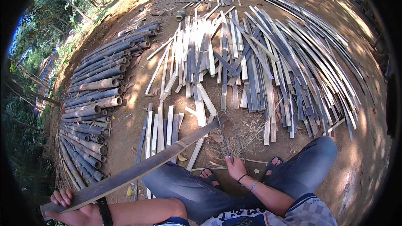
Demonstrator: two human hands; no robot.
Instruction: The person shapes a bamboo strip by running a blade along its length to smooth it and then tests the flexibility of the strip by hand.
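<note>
A long split bamboo slat (142,167) slants up from the lower left to the middle, dark skin uppermost and a node ring partway along. My left hand (69,207) is closed round its near end, thumb below and fingers over the edge. Between my knees, my right hand (236,168) makes a fist round a long, thin dark tool (225,139), which points away from me. The tool's upper part comes close to the slat's far end; whether they touch I cannot tell. Its exact kind is unclear, and the fist hides its lower end.
Whole bamboo poles (94,84) are stacked along the left. Many split bamboo slats (255,67) lie fanned out ahead and to the right. A smaller row of slats (160,132) lies by my left knee. Thin shavings (247,129) cover soil near my sandalled feet.
</note>
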